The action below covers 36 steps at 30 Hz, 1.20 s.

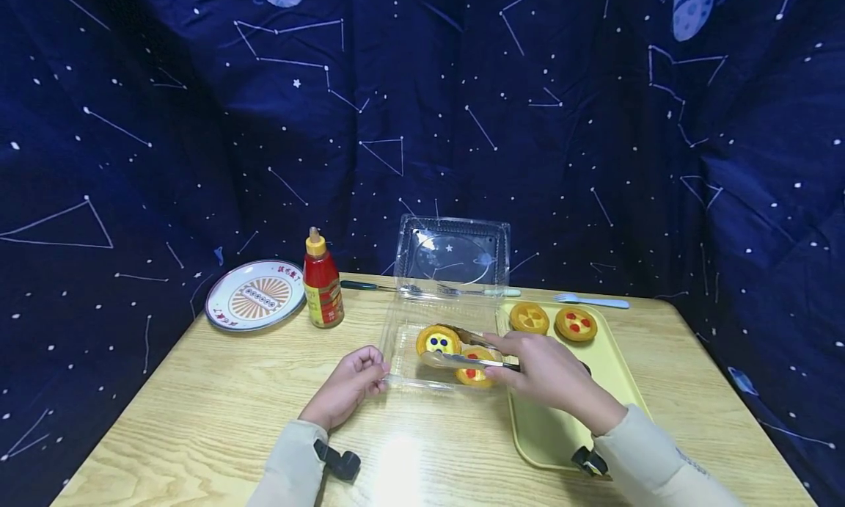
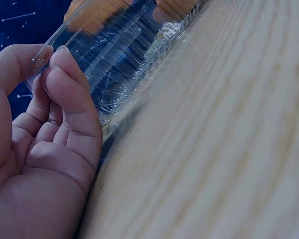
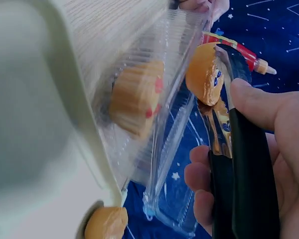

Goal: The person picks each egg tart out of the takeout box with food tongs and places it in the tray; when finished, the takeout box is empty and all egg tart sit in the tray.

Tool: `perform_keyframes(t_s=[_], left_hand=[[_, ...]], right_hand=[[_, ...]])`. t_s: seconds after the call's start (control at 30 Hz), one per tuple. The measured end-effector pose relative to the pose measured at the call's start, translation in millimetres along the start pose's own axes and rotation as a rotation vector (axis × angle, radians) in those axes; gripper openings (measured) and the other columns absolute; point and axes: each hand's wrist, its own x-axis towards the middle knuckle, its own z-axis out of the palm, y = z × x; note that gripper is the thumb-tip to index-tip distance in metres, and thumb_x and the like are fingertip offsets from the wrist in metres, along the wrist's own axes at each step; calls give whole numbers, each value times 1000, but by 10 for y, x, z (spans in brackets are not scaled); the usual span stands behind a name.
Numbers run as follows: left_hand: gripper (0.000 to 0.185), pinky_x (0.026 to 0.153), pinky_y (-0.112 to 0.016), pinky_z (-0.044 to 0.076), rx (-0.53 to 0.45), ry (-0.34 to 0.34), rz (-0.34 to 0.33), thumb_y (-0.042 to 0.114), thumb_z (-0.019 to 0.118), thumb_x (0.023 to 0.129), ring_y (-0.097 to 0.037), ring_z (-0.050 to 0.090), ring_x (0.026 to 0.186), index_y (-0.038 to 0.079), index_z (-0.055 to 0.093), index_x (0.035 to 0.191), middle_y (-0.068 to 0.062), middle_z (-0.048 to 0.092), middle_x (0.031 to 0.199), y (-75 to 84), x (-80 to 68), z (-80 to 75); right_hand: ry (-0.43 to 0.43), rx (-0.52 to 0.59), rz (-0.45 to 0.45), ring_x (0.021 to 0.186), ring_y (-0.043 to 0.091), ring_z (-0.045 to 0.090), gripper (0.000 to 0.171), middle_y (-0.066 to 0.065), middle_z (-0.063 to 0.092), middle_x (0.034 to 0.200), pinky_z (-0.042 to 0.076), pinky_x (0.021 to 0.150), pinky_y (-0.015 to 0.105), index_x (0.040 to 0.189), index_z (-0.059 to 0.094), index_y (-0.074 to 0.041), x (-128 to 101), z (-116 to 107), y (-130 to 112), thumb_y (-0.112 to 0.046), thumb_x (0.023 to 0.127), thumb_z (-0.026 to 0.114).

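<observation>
- Tart with blue dots point(image 1: 439, 340) sits clamped between the tips of the tongs point(image 1: 470, 349), just over the floor of the clear clamshell box point(image 1: 422, 323).
- Right hand point(image 1: 544, 371) is wrapped round the black tong handles, squeezing them nearly closed on the tart.
- Handling judgement: tart looks light, its rim likely crumbly; grip across the rim edges, gentle pressure only.
- Left hand point(image 1: 350, 384) pinches the box's near-left rim, thumb and fingers curled on the thin plastic. The box looks flimsy and slick.
- Beneath the tongs, a red-dotted tart point(image 1: 474, 375) lies in the box.
- Beyond the right hand: yellow tray point(image 1: 561, 426) with two more tarts point(image 1: 553, 321).
- Far from both grips: sauce bottle point(image 1: 321, 279), plate point(image 1: 256, 295).
</observation>
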Motion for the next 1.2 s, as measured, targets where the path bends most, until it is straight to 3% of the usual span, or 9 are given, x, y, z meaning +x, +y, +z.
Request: perform_keyframes(t_s=[0.27,0.47,0.7,0.77,0.97,1.2], left_hand=[[13,67,-24,47,-1,-4,4,7,58,97,-17,57,77,6,46,90,-6,51,91,3,4,10],[13,68,-24,47,-10,3,-5,6,58,97,-18,57,77,6,46,90,-6,51,91,-20,12,1],[13,67,-24,47,-6,2,-10,8,59,97,-17,56,77,6,47,91,-5,51,90,-4,4,6],[13,67,-24,47,-5,1,-10,7,58,97,-18,56,77,6,46,91,-5,51,89,0,0,7],[14,67,-24,47,-4,-6,-10,8,58,97,-17,56,76,6,47,90,-5,51,90,2,0,5],[15,67,-23,47,2,-10,-3,10,60,98,-16,57,76,6,47,91,-4,51,90,-16,9,-10]], right_hand=[[95,-6,12,108,29,65,53,10,66,125,54,81,49,134,62,-18,-236,-167,96,-43,89,72],[135,-14,57,86,18,67,53,5,69,115,53,67,42,134,63,-21,-423,-275,162,-47,88,71],[167,-34,90,69,11,52,53,3,69,112,42,60,33,133,64,-21,-634,-338,283,-45,87,73],[168,-34,102,65,9,49,53,0,69,104,39,58,31,133,63,-20,-689,-346,326,-45,87,74],[195,-50,123,70,8,52,53,-2,69,102,44,60,35,131,65,-18,-849,-357,471,-43,86,75],[217,-65,139,88,25,67,53,6,71,105,52,70,50,128,66,-14,-967,-298,667,-38,83,79]])
